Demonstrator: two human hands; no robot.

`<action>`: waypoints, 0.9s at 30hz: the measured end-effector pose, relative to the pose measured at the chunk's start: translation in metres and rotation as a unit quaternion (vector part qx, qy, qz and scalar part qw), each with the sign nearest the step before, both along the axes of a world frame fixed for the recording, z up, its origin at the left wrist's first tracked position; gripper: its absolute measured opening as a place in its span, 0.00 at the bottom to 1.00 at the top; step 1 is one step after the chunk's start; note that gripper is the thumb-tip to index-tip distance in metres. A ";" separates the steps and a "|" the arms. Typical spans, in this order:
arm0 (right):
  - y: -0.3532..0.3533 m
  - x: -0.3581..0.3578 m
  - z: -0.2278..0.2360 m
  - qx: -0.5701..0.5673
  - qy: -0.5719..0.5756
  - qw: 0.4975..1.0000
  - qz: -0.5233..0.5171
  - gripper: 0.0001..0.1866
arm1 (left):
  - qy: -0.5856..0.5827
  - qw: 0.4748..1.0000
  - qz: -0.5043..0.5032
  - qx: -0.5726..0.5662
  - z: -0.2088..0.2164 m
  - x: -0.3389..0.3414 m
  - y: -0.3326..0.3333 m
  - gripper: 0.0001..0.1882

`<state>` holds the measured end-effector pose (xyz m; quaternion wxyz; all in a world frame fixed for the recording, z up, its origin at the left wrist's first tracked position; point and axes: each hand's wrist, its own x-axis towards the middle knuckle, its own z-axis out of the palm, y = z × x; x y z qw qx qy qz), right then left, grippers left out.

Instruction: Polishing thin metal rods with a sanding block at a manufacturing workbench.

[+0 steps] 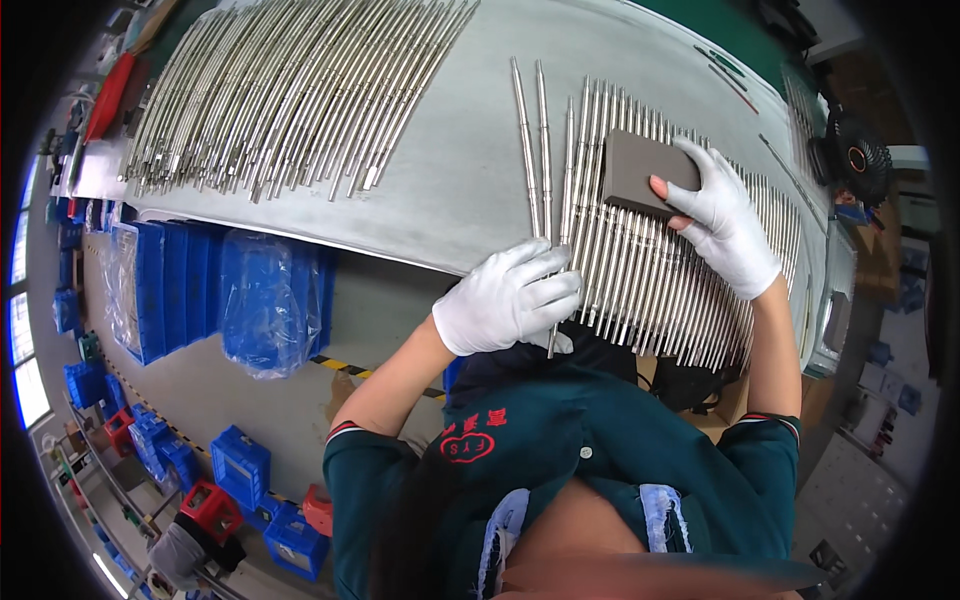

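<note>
My white-gloved left hand (515, 298) lies at the table's front edge, its fingers closed over the lower part of a slim metal rod (569, 165) whose end sticks out below the glove. Just left of that rod, two more rods (546, 150) stand apart from the others, their near ends at my fingers. With thumb and fingers, my gloved right hand (728, 220) grips a flat grey-brown block (640, 170), resting on a dense row of metal rods (640, 255). The block's underside is hidden.
A large batch of similar rods (300, 95) covers the table's (440, 190) left side. Blue bins (180, 285), some in clear plastic, stand below the front edge. A black fan (855, 155) sits at the right. Thin tools (730, 80) lie at the back right. Another person (185, 555) is far left.
</note>
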<state>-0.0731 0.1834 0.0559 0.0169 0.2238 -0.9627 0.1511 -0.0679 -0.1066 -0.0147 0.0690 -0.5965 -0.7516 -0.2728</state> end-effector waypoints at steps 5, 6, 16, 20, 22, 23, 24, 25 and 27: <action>-0.051 -0.011 -0.001 -0.010 0.017 0.996 0.084 0.23 | -0.010 1.000 0.007 0.015 -0.003 0.002 0.001 0.22; -0.067 -0.012 -0.004 -0.026 0.019 0.994 0.104 0.23 | -0.004 1.000 0.006 0.017 -0.005 0.001 0.001 0.20; -0.062 -0.013 -0.003 -0.009 0.027 0.994 0.109 0.22 | 0.010 1.000 0.000 0.011 -0.004 0.000 0.000 0.18; -0.050 -0.016 -0.004 0.005 0.021 0.995 0.096 0.23 | 0.003 1.000 0.007 0.022 -0.007 0.001 -0.001 0.19; -0.031 -0.014 -0.002 0.021 0.028 0.998 0.051 0.24 | -0.020 0.999 0.002 0.040 -0.006 0.002 0.000 0.19; -0.032 -0.012 -0.004 0.005 0.016 0.999 0.042 0.24 | -0.020 0.999 0.003 0.040 -0.005 0.002 0.001 0.19; -0.036 -0.010 -0.004 -0.011 0.004 0.999 0.032 0.24 | -0.010 0.999 0.010 0.043 -0.003 0.001 0.001 0.17; -0.048 -0.009 -0.002 -0.007 0.012 0.998 0.059 0.24 | -0.001 0.999 0.016 0.046 -0.002 0.002 0.001 0.16; -0.070 -0.010 -0.004 -0.019 0.026 0.994 0.102 0.23 | 0.010 0.999 0.010 0.032 -0.007 -0.001 0.002 0.17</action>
